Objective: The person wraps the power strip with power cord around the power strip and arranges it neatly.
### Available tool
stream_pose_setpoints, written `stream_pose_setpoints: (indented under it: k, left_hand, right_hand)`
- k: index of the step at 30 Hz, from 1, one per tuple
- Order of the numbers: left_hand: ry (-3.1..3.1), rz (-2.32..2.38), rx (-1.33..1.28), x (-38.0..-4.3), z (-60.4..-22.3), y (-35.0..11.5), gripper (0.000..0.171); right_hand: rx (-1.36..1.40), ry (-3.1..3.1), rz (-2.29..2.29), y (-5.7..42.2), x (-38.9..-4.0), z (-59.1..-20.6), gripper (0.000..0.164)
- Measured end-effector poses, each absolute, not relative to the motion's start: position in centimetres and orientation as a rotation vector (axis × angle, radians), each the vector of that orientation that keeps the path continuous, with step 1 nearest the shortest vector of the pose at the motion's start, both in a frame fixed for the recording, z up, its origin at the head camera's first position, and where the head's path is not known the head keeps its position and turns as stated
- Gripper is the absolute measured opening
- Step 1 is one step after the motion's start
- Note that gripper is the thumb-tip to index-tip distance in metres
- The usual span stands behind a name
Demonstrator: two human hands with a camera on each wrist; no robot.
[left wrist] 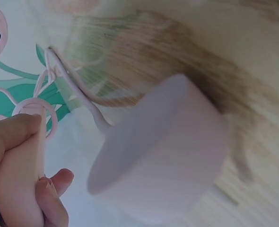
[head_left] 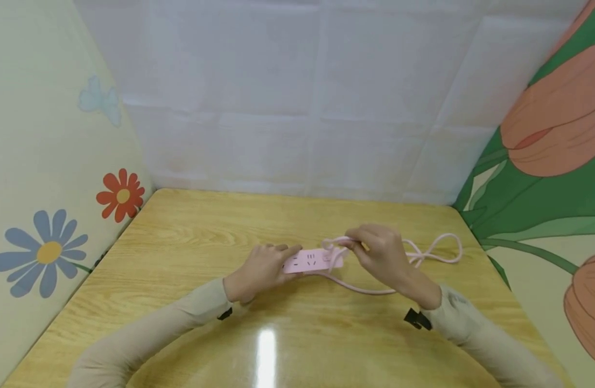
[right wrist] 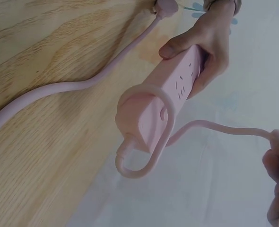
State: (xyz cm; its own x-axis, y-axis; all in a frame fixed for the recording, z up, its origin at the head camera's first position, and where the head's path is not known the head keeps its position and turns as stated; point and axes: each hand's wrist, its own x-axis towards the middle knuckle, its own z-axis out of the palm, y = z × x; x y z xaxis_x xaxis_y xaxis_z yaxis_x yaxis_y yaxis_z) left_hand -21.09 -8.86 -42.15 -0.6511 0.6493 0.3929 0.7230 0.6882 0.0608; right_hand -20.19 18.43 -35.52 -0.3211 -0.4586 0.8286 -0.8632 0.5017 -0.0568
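A pink power strip [head_left: 310, 261] is gripped at its left end by my left hand [head_left: 260, 268], thumb and fingers on opposite sides. Its cord [right wrist: 146, 168] leaves the other end, bends back and wraps once around the strip's body near that end. Farther along, the cord is pinched between the thumb and fingers of my right hand [head_left: 380, 256], which pulls it out to the side. The pink plug [left wrist: 163, 156] looms large and blurred in the left wrist view, close to the left wrist. In the right wrist view, sockets show on the strip's face.
Loose cord loops [head_left: 445, 261] lie on the wooden table [head_left: 205, 215] beyond the right hand. A white cloth [head_left: 278, 108] hangs behind the table, with flower-patterned panels [head_left: 50, 161] at both sides. Bright glare marks the table's front.
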Motion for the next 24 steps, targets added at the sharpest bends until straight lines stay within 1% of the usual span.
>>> stream_pose_setpoints:
  k: [7,16,24]
  left_hand:
    - [-2.558,-0.339,-1.055,-21.5,-42.1,-9.3,0.056]
    - [-2.504,-0.337,-1.073,-22.1,-42.3,-9.7,0.056]
    - [-2.504,-0.349,-1.057,-22.5,-41.9,-10.1,0.057]
  right_hand:
    - [1.114,-1.966,0.633,18.4,-19.7,-35.4,0.043]
    - [1.187,-1.913,0.684,18.0,-19.4,-35.6,0.033]
    - [1.216,-1.946,0.695,17.7,-19.2,-35.5,0.032]
